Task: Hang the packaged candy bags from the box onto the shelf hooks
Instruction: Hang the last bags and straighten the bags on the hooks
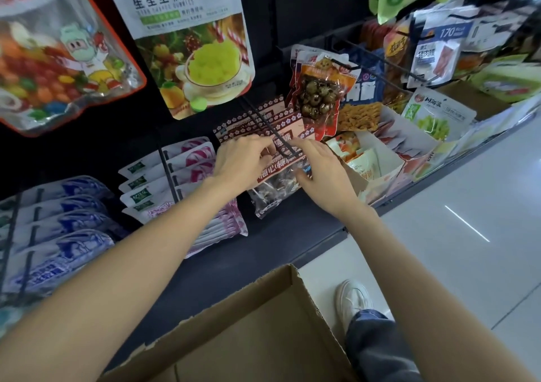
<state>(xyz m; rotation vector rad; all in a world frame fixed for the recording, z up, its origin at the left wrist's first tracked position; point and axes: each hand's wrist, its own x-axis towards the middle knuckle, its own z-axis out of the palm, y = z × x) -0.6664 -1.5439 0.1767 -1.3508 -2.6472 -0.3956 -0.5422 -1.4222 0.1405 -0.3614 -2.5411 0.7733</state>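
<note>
A brown-and-pink candy bag with dark wrapped sweets hangs at the front end of a black shelf hook. My left hand pinches its top left edge. On the bag's right side, my right hand grips it. Behind it on the same hook hang more bags of the same kind. An open cardboard box stands below at the bottom of the view; its inside is mostly out of sight.
Pink-and-white bags and blue-and-white bags hang on hooks to the left. Large candy bags hang above. A snack packet and cartons of packets are to the right. My shoe stands on the pale floor.
</note>
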